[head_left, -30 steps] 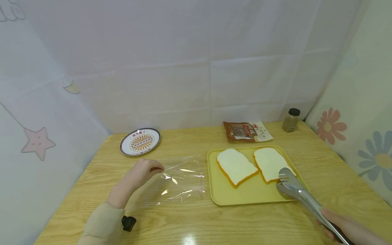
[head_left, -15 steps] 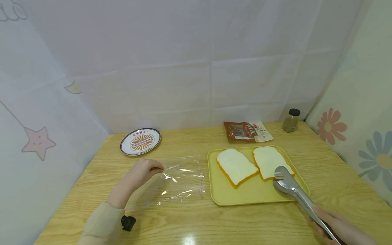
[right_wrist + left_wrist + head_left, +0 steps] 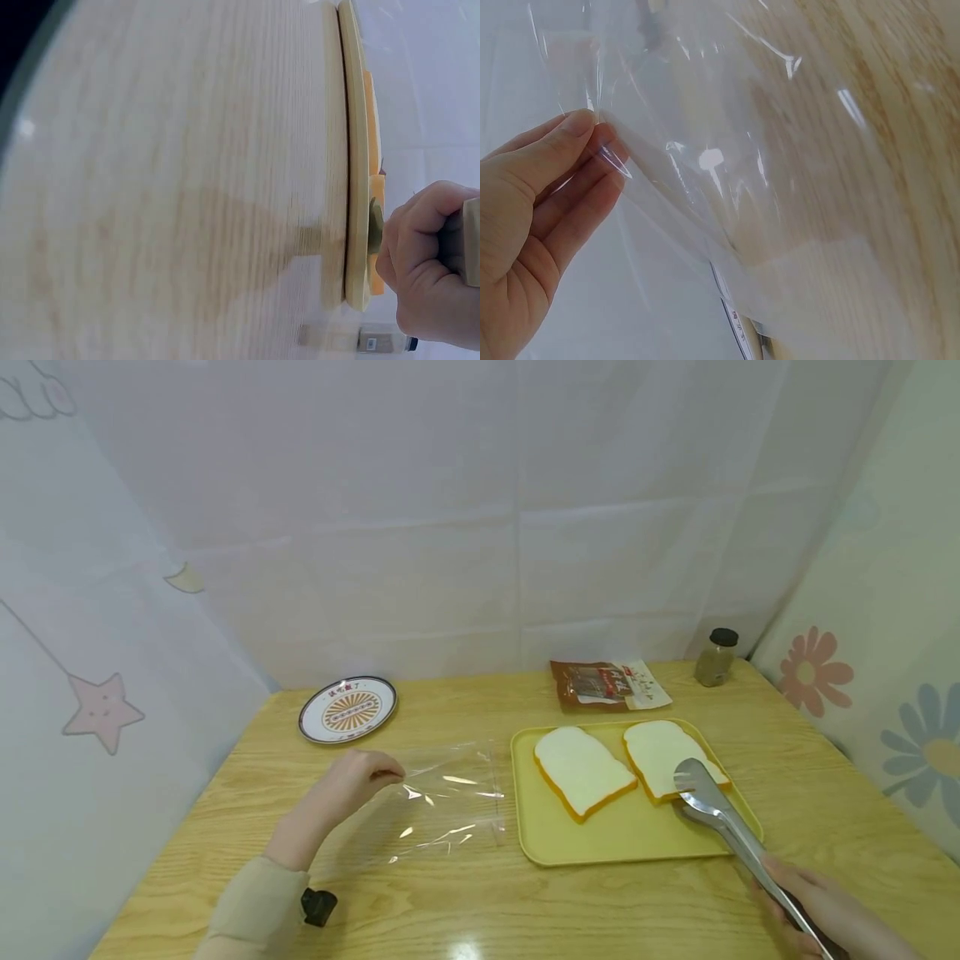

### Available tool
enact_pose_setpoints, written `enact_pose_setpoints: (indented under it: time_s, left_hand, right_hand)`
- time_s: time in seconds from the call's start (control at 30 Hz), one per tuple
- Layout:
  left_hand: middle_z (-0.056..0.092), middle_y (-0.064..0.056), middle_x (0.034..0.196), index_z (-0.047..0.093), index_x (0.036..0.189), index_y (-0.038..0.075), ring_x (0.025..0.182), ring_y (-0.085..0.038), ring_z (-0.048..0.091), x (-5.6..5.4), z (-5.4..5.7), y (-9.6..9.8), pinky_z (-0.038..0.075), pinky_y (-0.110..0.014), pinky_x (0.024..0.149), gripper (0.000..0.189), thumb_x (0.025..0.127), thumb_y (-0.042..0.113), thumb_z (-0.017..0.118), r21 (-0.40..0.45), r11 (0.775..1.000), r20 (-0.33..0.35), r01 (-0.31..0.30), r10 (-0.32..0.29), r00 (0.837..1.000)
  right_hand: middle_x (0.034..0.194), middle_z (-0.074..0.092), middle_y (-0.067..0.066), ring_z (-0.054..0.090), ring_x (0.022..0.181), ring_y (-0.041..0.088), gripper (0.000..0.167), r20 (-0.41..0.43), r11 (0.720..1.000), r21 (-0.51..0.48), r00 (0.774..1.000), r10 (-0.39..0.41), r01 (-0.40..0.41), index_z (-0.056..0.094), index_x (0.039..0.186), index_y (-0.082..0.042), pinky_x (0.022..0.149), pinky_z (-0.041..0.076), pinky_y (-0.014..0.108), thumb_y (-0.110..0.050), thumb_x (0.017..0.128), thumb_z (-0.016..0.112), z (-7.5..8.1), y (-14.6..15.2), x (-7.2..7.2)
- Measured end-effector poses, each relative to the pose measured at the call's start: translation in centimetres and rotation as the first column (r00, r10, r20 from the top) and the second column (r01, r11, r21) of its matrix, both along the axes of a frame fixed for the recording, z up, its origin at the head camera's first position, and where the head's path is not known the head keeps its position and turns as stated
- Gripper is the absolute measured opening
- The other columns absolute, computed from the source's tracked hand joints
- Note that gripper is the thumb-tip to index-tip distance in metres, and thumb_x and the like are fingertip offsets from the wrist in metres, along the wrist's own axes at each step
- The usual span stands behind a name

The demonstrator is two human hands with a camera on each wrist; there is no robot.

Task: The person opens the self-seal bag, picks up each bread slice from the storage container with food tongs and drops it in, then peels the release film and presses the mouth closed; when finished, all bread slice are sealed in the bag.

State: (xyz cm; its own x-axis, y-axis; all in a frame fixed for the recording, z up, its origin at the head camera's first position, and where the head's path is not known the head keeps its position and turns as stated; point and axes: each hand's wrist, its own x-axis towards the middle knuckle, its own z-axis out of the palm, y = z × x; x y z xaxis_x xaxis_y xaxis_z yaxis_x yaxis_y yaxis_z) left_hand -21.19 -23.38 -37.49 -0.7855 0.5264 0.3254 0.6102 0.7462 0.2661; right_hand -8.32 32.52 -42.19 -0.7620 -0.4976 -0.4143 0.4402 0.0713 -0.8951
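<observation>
Between thumb and fingers, my left hand (image 3: 352,789) pinches the edge of a clear plastic bag (image 3: 442,806), which spreads over the table toward the tray. In the left wrist view the bag's film (image 3: 712,195) is lifted at the fingertips. Metal tongs (image 3: 731,827) are gripped in my right hand (image 3: 817,906), fingers curled round the handle. Their heads are at the front edge of the right bread slice (image 3: 667,756), one over its top and the other below. Another bread slice (image 3: 583,768) lies beside it on the yellow tray (image 3: 555,852).
An oval plate (image 3: 348,710) sits at the back left. Behind the tray lies a brown and white food packet (image 3: 609,685). A jar with a black lid (image 3: 716,658) stands at the back right, near the flowered curtain.
The tongs moved leftward and slightly away from me onto the right slice's front edge. That slice shifted a little. My left hand and the bag stay in place.
</observation>
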Motion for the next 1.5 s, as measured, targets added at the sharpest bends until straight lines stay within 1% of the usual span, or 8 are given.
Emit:
enact_pose_setpoints:
  time_s: [0.07,0.23,0.37,0.5,0.67,0.87,1.17,1.5]
  left_hand:
    - [0.073,-0.001,0.083,0.074,0.086,0.007,0.078,-0.017,0.069,0.0,0.0,0.0,0.057,-0.027,0.070,0.007,0.080,0.004,0.072,0.000,1.000,-0.002,-0.002,0.002,1.000]
    - [0.073,-0.001,0.083,0.074,0.086,0.007,0.078,-0.016,0.069,0.0,-0.1,0.0,0.057,-0.027,0.069,0.007,0.079,0.004,0.072,0.005,1.000,-0.014,0.001,-0.001,1.000]
    - [0.073,-0.001,0.083,0.074,0.086,0.006,0.077,-0.016,0.069,0.0,-0.1,0.0,0.057,-0.026,0.068,0.008,0.079,0.003,0.072,0.010,1.000,-0.015,0.002,-0.002,1.000]
    - [0.073,-0.002,0.083,0.074,0.086,0.006,0.077,-0.016,0.069,0.1,-0.1,-0.1,0.057,-0.025,0.068,0.008,0.078,0.003,0.072,0.013,1.000,-0.024,0.002,-0.002,1.000]
    - [0.073,-0.002,0.082,0.074,0.085,0.007,0.076,-0.016,0.069,0.0,-0.2,-0.1,0.057,-0.025,0.067,0.009,0.078,0.002,0.073,0.022,1.000,-0.039,0.005,-0.004,0.999]
    - [0.073,-0.002,0.083,0.074,0.087,0.007,0.076,-0.014,0.069,0.0,-0.3,-0.1,0.057,-0.024,0.067,0.008,0.079,0.004,0.072,0.034,0.999,-0.012,0.010,-0.009,1.000]
    - [0.073,-0.002,0.085,0.074,0.088,0.006,0.077,-0.015,0.069,-0.1,-0.5,-0.1,0.057,-0.023,0.068,0.008,0.080,0.004,0.071,0.049,0.999,0.016,0.009,-0.010,1.000]
    - [0.073,0.000,0.084,0.075,0.087,0.008,0.077,-0.016,0.069,-0.2,-0.8,-0.4,0.058,-0.025,0.069,0.010,0.079,0.003,0.072,0.061,0.998,-0.014,0.009,-0.008,1.000]
  right_hand:
    - [0.061,0.049,-0.008,0.043,0.046,0.003,0.045,-0.002,0.996,0.080,1.000,-0.029,0.029,0.053,0.087,-0.015,0.038,0.020,0.025,-0.043,0.104,0.022,0.2,-0.2,-0.2]
    - [0.064,0.049,-0.007,0.042,0.046,0.003,0.047,0.031,0.979,0.192,0.996,-0.082,0.074,0.051,0.087,-0.014,0.043,0.040,0.019,-0.053,0.100,0.030,0.6,-0.6,-0.8]
    - [0.062,0.048,-0.007,0.043,0.046,0.003,0.049,-0.031,0.966,0.251,0.998,-0.058,0.064,0.051,0.086,-0.012,0.044,0.043,0.018,-0.052,0.100,0.029,0.9,-1.0,-1.6]
    - [0.059,0.046,-0.009,0.044,0.045,0.002,0.048,-0.052,0.971,0.234,0.998,-0.037,0.048,0.050,0.082,-0.012,0.045,0.044,0.018,-0.049,0.101,0.027,0.9,-1.2,-2.4]
    - [0.056,0.045,-0.010,0.044,0.044,0.001,0.047,-0.084,0.962,0.261,0.994,-0.064,0.084,0.048,0.088,-0.010,0.043,0.044,0.018,-0.050,0.101,0.027,1.0,-1.7,-3.1]
    - [0.051,0.042,-0.011,0.043,0.043,0.001,0.049,-0.106,0.959,0.275,0.993,-0.046,0.074,0.050,0.082,-0.011,0.042,0.044,0.016,-0.049,0.102,0.026,1.1,-1.8,-4.1]
    - [0.071,0.050,-0.006,0.044,0.047,-0.001,0.040,-0.121,0.977,0.203,0.992,-0.042,0.066,0.046,0.092,-0.007,0.044,0.045,0.015,-0.041,0.103,0.028,0.9,-1.6,-5.7]
    - [0.075,0.052,-0.006,0.046,0.049,0.000,0.037,-0.115,0.988,0.146,0.993,-0.029,0.046,0.048,0.092,-0.009,0.045,0.045,0.014,-0.037,0.104,0.028,0.6,-1.1,-6.2]
